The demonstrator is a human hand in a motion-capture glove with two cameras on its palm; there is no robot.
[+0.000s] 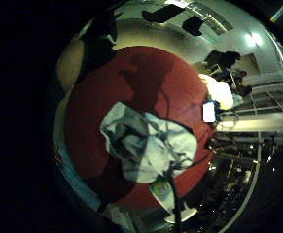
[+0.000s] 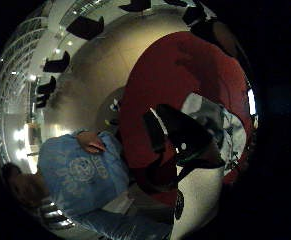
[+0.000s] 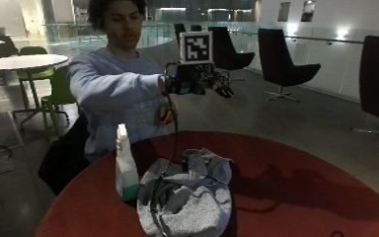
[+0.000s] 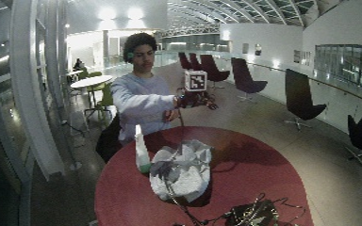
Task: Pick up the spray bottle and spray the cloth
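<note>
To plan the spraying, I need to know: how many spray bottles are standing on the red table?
1. The single spray bottle stands upright on the red table, right beside the crumpled grey cloth, on the person's right-hand side. Nothing suggests that another is hidden behind the cloth.

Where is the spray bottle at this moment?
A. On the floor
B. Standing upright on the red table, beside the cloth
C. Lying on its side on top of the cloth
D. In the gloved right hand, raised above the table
B: the spray bottle stands upright on the red table beside the cloth, while the gloved right hand is raised above, away from it.
</note>
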